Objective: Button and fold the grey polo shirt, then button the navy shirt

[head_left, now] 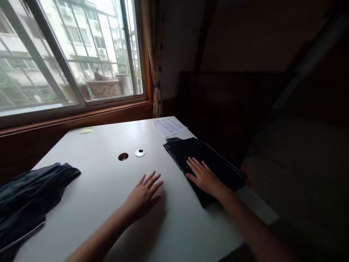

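Observation:
A stack of dark folded cloth [180, 153], which looks like folded garments, lies at the table's right edge. My right hand [203, 176] rests flat on it with the fingers stretched out, gripping nothing. To the left of the stack, my left hand [145, 193] is over the white table [103, 207], fingers apart and nothing in them; a shadow falls beside it. At the far left a crumpled dark garment [32, 193] with a pale stripe spreads over the table edge. The kind of garment cannot be made out.
Printed paper sheets [170, 126] lie at the table's back corner. Mid-table are a round cable hole [123, 157] and a silvery round cap [140, 153]. Yellow-green slips [86, 130] lie at the back left. Behind stand a window [89, 54] and a tied curtain [157, 72].

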`<state>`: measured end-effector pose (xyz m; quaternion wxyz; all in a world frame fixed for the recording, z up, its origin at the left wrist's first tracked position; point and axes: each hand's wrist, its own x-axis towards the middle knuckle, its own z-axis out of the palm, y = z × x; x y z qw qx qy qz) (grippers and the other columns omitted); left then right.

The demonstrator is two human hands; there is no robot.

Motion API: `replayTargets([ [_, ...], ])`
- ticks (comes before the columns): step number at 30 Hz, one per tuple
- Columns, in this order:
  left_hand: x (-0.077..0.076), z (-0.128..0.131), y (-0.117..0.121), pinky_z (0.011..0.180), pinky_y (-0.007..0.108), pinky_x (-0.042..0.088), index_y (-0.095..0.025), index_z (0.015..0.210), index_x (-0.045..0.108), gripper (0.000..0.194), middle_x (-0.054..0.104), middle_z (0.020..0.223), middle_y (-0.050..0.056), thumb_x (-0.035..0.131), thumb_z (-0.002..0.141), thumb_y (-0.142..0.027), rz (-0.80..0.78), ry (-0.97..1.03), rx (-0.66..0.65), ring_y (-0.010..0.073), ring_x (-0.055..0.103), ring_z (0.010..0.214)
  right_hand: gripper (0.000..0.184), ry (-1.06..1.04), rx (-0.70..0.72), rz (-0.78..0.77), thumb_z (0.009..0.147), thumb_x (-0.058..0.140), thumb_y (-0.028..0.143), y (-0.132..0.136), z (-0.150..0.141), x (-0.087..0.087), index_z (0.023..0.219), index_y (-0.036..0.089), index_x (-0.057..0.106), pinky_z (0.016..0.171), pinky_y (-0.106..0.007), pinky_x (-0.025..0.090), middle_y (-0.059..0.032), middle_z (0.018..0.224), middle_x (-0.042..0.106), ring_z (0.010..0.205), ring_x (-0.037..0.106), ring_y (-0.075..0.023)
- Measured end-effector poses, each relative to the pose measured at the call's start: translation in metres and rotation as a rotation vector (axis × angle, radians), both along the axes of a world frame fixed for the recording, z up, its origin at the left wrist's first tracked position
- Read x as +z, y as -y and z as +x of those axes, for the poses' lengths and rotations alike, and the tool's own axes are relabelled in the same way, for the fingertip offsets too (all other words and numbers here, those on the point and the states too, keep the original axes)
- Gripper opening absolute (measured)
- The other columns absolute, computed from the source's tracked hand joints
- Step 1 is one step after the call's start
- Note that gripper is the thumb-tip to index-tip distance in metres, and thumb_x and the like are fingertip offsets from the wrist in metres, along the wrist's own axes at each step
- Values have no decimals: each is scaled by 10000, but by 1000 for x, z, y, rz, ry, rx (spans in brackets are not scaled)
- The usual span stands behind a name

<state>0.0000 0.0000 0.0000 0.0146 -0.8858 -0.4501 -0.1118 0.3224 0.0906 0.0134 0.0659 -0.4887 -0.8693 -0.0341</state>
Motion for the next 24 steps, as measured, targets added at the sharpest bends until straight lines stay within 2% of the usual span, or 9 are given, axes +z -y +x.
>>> replayTargets([
  [6,14,-136,30,1173,617,291,-218,1389,540,437,455,1540,110,464,996,-393,173,-36,410,338,299,1487,657,-25,37,150,1007,373,559,14,-11,-17,1569,223,313,1199,-569,253,-94,1651,215,1511,226,-323],
  [10,25,-232,65,1136,644,293,-132,1392,522,477,466,1508,182,423,986,-361,325,-129,766,386,308,1467,631,0,122,214,1000,411,531,22,-13,-22,1554,236,350,1194,-577,248,-87,1657,203,1518,194,-336],
  [13,26,-286,92,1083,648,350,-81,1402,488,531,469,1483,221,448,962,-375,391,-145,1048,423,358,1420,586,16,176,232,1001,414,515,28,-15,-25,1524,249,412,1190,-604,230,-75,1643,261,1518,179,-346],
  [15,21,-309,107,1044,596,415,-71,1391,490,557,503,1437,226,473,945,-404,385,-127,1188,425,427,1356,554,20,192,235,1005,407,509,30,-16,-26,1496,259,458,1188,-616,221,-67,1631,296,1517,175,-351],
  [17,16,-322,117,994,534,469,-87,1373,506,559,547,1368,208,472,942,-441,372,-85,1252,396,521,1245,541,20,195,231,1006,401,511,32,-17,-27,1482,265,480,1187,-615,223,-62,1624,315,1517,178,-350],
  [21,10,-329,123,802,450,528,-199,1296,591,487,605,1190,123,514,912,-488,373,-37,1299,332,600,969,548,39,182,210,1008,379,531,32,-18,-25,1477,270,486,1185,-611,232,-43,1626,312,1514,187,-349],
  [24,11,-328,122,722,376,501,-214,1155,664,351,615,1036,77,556,889,-417,452,-29,1290,267,573,834,552,44,177,196,1006,367,545,31,-18,-24,1474,278,490,1184,-607,238,-28,1630,301,1514,189,-346],
])
